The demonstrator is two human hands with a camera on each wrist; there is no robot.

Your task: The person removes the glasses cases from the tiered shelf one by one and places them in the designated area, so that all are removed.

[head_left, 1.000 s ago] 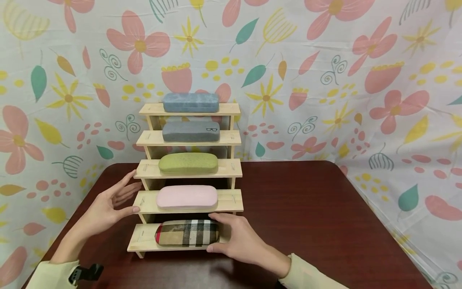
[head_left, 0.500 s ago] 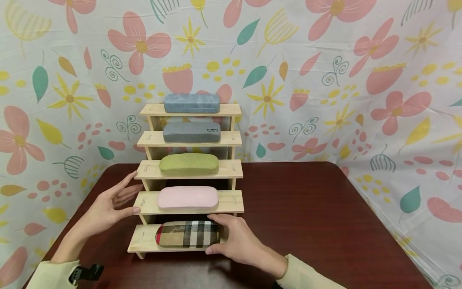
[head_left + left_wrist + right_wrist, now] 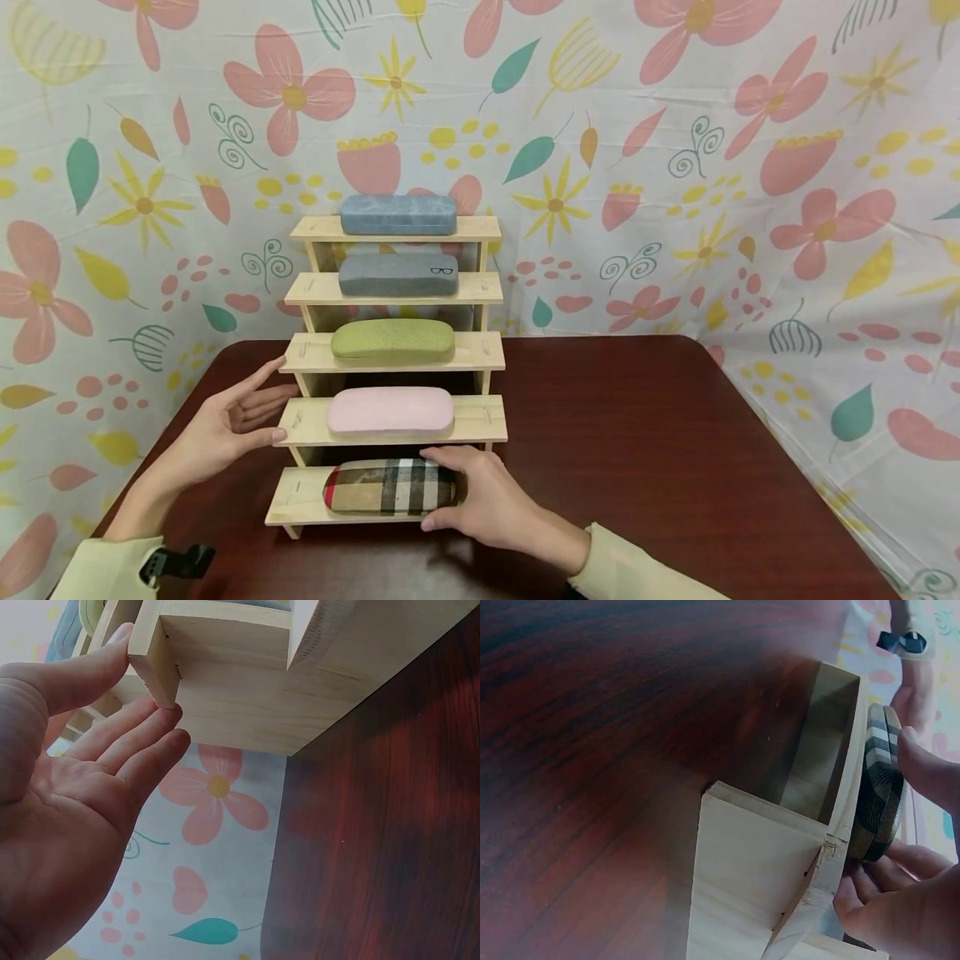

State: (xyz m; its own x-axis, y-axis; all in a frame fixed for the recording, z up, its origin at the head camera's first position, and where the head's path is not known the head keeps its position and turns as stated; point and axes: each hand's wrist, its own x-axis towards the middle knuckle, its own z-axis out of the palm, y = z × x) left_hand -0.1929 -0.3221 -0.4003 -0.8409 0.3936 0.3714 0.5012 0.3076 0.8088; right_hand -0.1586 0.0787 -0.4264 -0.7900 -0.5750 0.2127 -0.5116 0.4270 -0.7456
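A stepped wooden rack (image 3: 288, 496) bears one glasses case per tier. On the lowest tier lies a plaid glasses case (image 3: 390, 487). My right hand (image 3: 491, 506) grips its right end, thumb in front and fingers behind; the right wrist view has the thumb against the plaid case (image 3: 877, 780). My left hand (image 3: 206, 433) touches the rack's left side with extended fingers. In the left wrist view, thumb and fingertips of the left hand (image 3: 90, 787) meet the end of a rack board (image 3: 154, 664). Above the plaid case sits a pink glasses case (image 3: 390, 410).
Higher tiers hold a green glasses case (image 3: 392, 340), a grey-blue one with a spectacles print (image 3: 397, 275) and a light blue case (image 3: 398, 215) on top. The rack stands on a dark red-brown table (image 3: 637, 450). Behind hangs a floral cloth (image 3: 600, 167).
My right hand has shifted slightly left, farther over the plaid case's end. The left thumb has drawn back a little from the rack. The cases stay where they were.
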